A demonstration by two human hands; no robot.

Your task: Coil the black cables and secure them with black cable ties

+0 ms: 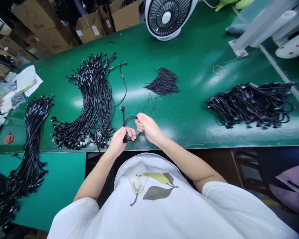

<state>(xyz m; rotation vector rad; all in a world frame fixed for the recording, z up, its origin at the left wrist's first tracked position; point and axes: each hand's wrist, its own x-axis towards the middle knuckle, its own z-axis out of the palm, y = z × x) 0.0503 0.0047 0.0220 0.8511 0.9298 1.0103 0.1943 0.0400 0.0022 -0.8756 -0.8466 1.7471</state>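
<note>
Both of my hands hold one black cable (131, 118), bent into a loop above the front part of the green table. My left hand (119, 139) is closed on the cable's lower left side, and a connector end sticks up above it. My right hand (147, 126) pinches the loop at its upper right. To the left lies a large fanned bundle of black cables (92, 99). A pile of short thin black ties (164, 81) rests beyond my hands. Far to the right is a heap of coiled black cables (251, 103).
A white fan (168, 18) stands at the table's back edge. More cable bundles (32, 142) lie at the far left, near orange-handled scissors (8, 138). Cardboard boxes (89, 28) sit behind the table (194, 66). A metal bracket (254, 30) is at the upper right.
</note>
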